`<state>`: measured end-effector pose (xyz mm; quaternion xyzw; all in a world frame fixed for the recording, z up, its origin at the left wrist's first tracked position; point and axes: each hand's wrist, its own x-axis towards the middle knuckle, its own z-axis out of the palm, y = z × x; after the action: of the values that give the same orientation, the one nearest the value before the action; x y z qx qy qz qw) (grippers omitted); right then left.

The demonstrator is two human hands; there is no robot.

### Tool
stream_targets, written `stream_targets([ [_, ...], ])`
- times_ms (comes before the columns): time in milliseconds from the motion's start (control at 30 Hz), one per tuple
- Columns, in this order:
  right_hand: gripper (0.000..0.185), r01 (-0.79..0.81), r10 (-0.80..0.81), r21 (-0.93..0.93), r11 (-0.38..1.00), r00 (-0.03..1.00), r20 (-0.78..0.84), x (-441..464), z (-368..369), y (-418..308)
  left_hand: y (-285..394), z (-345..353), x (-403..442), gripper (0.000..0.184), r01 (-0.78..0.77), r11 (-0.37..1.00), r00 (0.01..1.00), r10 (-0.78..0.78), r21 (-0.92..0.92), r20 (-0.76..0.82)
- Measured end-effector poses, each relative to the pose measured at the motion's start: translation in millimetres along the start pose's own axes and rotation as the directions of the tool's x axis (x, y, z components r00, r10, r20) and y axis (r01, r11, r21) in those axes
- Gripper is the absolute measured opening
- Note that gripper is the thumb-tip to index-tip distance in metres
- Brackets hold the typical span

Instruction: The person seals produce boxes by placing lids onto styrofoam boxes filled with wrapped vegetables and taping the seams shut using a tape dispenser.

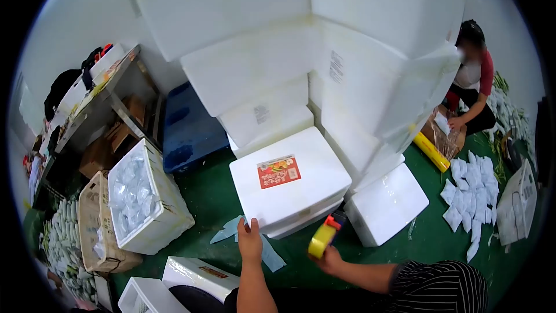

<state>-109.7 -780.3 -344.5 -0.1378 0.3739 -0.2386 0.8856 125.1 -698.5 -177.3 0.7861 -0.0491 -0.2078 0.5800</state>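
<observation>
Near the middle of the green floor [208,197], the head view shows a white foam box [318,174] with a red fruit label [279,171] on its lid, standing in front of a tall stack of foam boxes [370,93]. The left hand [250,242] has its fingertips against the near left corner of the labelled box; I cannot tell whether it grips or only steadies it. The right hand [330,259] is closed around a tape dispenser [325,236] carrying a yellow roll, just beside the box's near right corner; whether they touch is unclear.

With only one corner visibly steadied, a sideways pull from the dispenser could swivel the labelled box or shift its lid. The dispenser's head could also knock the smaller foam box [387,204] toward the floor's right edge, as the gap there is tight. A hard push away from the person might jolt the stack behind. Pale blue scraps [270,254] on the floor by the left hand could snag beneath the box if it slides nearer.
</observation>
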Motion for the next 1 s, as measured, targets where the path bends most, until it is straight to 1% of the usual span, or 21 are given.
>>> stream_targets([
  [67, 0.041, -0.051, 0.092, -0.239, 0.97, 0.983, 0.16, -59, 7, -51, 15, -11, -6, 0.053, -0.028, 1.0, 0.998, 0.029, 0.008, -0.053],
  [133, 0.044, -0.418, 0.332, 0.107, 0.902, 0.831, 0.447, -56, -14, -65, 19, -22, -10, 0.042, -0.214, 0.974, 0.973, 0.206, -0.072, -0.104],
  [200, 0.043, -0.075, 0.134, -0.123, 0.99, 0.8, 0.585, -65, 7, -67, 68, -41, -44, 0.034, -0.338, 0.933, 0.934, 0.317, -0.124, -0.163],
  [233, 0.045, 0.007, 0.162, -0.257, 0.966, 0.76, 0.63, -61, 18, -75, 77, -55, -60, 0.032, -0.394, 0.906, 0.909, 0.36, -0.154, -0.21],
  [267, 0.049, -0.067, 0.134, -0.134, 0.989, 0.796, 0.591, -78, 48, -79, 74, -74, -74, 0.03, -0.493, 0.846, 0.858, 0.435, -0.201, -0.273],
  [333, 0.054, -0.01, 0.229, -0.371, 0.929, 0.801, 0.554, -94, 90, -87, 33, -130, -117, 0.027, -0.696, 0.691, 0.693, 0.576, -0.195, -0.434],
  [400, 0.057, -0.051, 0.364, -0.487, 0.872, 0.732, 0.576, -128, 143, -95, -22, -202, -192, 0.023, -0.472, 0.874, 0.822, 0.389, -0.114, -0.417],
  [433, 0.055, 0.034, 0.332, -0.49, 0.871, 0.694, 0.638, -134, 155, -86, -46, -223, -228, 0.026, -0.234, 0.966, 0.849, 0.148, -0.109, -0.507],
  [467, 0.054, 0.141, 0.272, -0.458, 0.878, 0.64, 0.718, -130, 164, -78, -39, -240, -250, 0.034, -0.132, 0.98, 0.858, 0.189, 0.15, -0.478],
  [500, 0.053, 0.17, 0.218, -0.397, 0.902, 0.616, 0.757, -127, 157, -62, -60, -253, -277, 0.042, -0.145, 0.681, 0.717, 0.572, 0.718, -0.398],
  [567, 0.049, 0.262, 0.109, -0.288, 0.921, 0.537, 0.836, -116, 166, -42, -117, -283, -330, 0.035, 0.023, 0.925, 0.825, 0.197, 0.38, -0.53],
  [600, 0.046, 0.302, 0.098, -0.278, 0.912, 0.496, 0.863, -118, 171, -33, -134, -307, -351, 0.033, 0.155, 0.939, 0.836, 0.042, 0.308, -0.547],
  [667, 0.047, 0.321, 0.127, -0.334, 0.886, 0.525, 0.842, -111, 174, -23, -125, -337, -372, 0.034, 0.331, 0.94, 0.628, -0.284, -0.082, -0.725],
  [700, 0.048, 0.314, 0.136, -0.331, 0.89, 0.511, 0.849, -106, 175, -21, -121, -346, -375, 0.039, 0.263, 0.912, 0.563, 0.119, 0.314, -0.818],
  [733, 0.049, 0.296, 0.16, -0.355, 0.887, 0.524, 0.836, -106, 196, -10, -104, -378, -367, 0.043, 0.257, 0.706, 0.5, 0.487, 0.66, -0.716],
  [767, 0.048, 0.324, 0.187, -0.416, 0.85, 0.554, 0.812, -109, 203, -4, -84, -394, -355, 0.06, 0.244, 0.507, 0.518, 0.653, 0.827, -0.553],
  [800, 0.049, 0.373, 0.159, -0.44, 0.817, 0.587, 0.794, -115, 204, 1, -79, -405, -339, 0.076, 0.069, 0.481, 0.599, 0.681, 0.874, -0.421],
  [867, 0.05, 0.45, 0.143, -0.499, 0.74, 0.621, 0.771, -125, 218, 12, -92, -407, -306, 0.074, 0.038, 0.512, 0.847, 0.439, 0.858, -0.299],
  [933, 0.053, 0.519, 0.2, -0.525, 0.675, 0.556, 0.807, -133, 221, 15, -122, -399, -284, 0.048, 0.075, 0.451, 0.78, 0.529, 0.89, -0.334],
  [967, 0.055, 0.527, 0.241, -0.544, 0.652, 0.536, 0.809, -132, 218, 14, -117, -395, -284, 0.046, 0.03, 0.469, 0.75, 0.573, 0.883, -0.33],
  [1000, 0.056, 0.554, 0.243, -0.541, 0.633, 0.521, 0.818, -125, 212, 13, -115, -384, -287, 0.051, 0.121, 0.484, 0.798, 0.472, 0.867, -0.375],
])
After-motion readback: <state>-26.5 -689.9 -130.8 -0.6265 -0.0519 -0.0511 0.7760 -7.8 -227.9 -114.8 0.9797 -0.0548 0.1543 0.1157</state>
